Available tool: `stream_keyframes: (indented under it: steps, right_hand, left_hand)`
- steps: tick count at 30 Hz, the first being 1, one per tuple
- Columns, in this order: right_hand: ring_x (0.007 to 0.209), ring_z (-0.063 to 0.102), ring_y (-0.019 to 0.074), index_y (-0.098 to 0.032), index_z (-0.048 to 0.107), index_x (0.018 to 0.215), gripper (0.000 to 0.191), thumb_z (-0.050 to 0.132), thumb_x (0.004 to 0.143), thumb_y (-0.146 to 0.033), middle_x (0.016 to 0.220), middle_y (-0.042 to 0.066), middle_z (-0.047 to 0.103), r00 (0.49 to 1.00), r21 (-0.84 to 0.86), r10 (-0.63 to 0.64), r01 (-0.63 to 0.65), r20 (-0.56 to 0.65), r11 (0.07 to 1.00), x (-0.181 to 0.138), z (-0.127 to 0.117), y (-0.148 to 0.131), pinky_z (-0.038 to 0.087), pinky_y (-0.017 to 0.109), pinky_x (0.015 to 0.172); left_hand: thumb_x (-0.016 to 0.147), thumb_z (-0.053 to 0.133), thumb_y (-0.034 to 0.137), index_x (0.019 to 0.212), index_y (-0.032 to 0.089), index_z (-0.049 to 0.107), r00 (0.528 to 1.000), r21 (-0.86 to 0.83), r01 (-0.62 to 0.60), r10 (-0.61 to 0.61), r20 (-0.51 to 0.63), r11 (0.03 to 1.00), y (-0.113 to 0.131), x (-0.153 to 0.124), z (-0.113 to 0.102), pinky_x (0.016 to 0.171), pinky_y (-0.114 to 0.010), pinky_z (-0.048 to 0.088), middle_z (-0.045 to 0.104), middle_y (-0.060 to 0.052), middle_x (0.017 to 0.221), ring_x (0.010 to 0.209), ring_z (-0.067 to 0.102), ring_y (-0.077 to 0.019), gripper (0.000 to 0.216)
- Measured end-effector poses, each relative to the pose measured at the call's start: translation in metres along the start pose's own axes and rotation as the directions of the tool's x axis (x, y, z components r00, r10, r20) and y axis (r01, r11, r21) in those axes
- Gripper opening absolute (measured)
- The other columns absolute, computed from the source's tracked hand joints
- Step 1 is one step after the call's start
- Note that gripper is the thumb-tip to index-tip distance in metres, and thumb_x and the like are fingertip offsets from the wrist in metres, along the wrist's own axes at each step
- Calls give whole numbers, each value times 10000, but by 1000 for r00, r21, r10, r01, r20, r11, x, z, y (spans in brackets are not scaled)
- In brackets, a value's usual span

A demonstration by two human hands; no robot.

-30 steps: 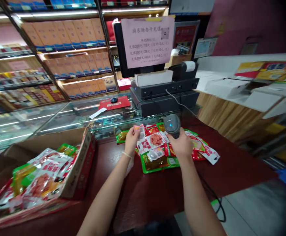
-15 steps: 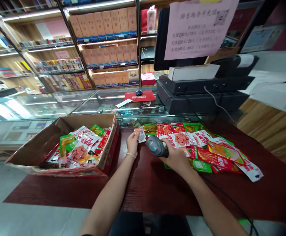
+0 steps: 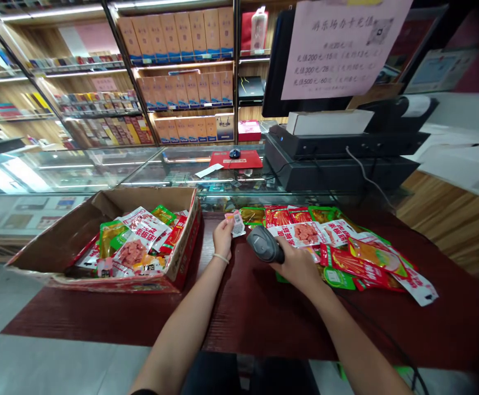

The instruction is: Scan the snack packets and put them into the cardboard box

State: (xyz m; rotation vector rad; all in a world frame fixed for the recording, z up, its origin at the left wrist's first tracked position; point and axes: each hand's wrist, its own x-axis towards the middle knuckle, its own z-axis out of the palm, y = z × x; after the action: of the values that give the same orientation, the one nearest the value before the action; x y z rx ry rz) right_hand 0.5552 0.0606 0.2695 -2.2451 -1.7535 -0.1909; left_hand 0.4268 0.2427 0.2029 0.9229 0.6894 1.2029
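Between the fingers of my left hand (image 3: 222,237) is a small snack packet (image 3: 238,224), pinkish with a white label and printed code facing up. My right hand (image 3: 299,266) is wrapped round a dark grey barcode scanner (image 3: 264,244), whose head points left at the packet, a short gap away. Beyond and beside my right hand spreads a pile of snack packets (image 3: 346,260) in red, green and white. On the left stands an open cardboard box (image 3: 188,258) holding more packets (image 3: 135,249) of the same sorts.
The dark red tabletop (image 3: 243,318) runs under everything. Behind it is a glass counter (image 3: 177,175) with a red mat (image 3: 247,159) and a mouse (image 3: 234,153). A monitor with a pink sign (image 3: 338,49) stands on black equipment (image 3: 338,170) at right. The scanner's cable (image 3: 381,326) trails right.
Both hands stay nearly where they were, still holding the packet and the scanner. The view has shifted slightly, and the packet looks a little more turned up.
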Motion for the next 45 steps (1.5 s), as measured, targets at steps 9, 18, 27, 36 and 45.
stream_keyframes:
  steps: [9,18,27,36,45]
  right_hand:
    - [698,679,250,-234,612,1169,416,581,788,-396,819,51,746,992,-12,77,-79,-105,997,3,2,7,375,298,576]
    - [670,671,253,-233,636,1114,390,564,788,-435,777,48,734,984,130,51,-29,-170,991,6,0,-9,360,295,556]
    - [693,663,257,-230,633,1088,384,571,797,-473,794,53,732,977,123,98,-75,-191,989,13,-3,-26,360,299,576]
    - [741,658,265,-212,624,1133,411,570,814,-466,849,82,729,963,76,177,-164,-206,983,13,-16,-11,352,307,588]
    - [737,660,281,-211,613,1105,446,517,836,-553,846,104,720,839,62,488,-489,-241,870,7,-43,66,335,308,575]
  left_hand:
    - [753,704,444,938,133,699,986,85,-157,161,-45,984,75,-19,25,642,-217,458,702,-30,805,659,597,-118,363]
    - [874,586,366,1118,210,702,804,741,-482,572,161,468,229,-60,-25,828,-287,484,737,-52,1016,914,672,-213,312]
    - [883,545,252,1234,215,624,822,970,-230,550,148,82,248,-64,-111,893,-356,492,720,-99,1104,1005,678,-240,361]
    - [916,525,318,1171,249,630,801,839,-493,498,333,232,210,-72,-25,832,-287,490,734,-41,1018,915,685,-190,285]
    - [853,606,301,995,240,693,769,545,-616,282,574,569,85,-47,76,810,-311,474,718,-58,922,850,652,-216,177]
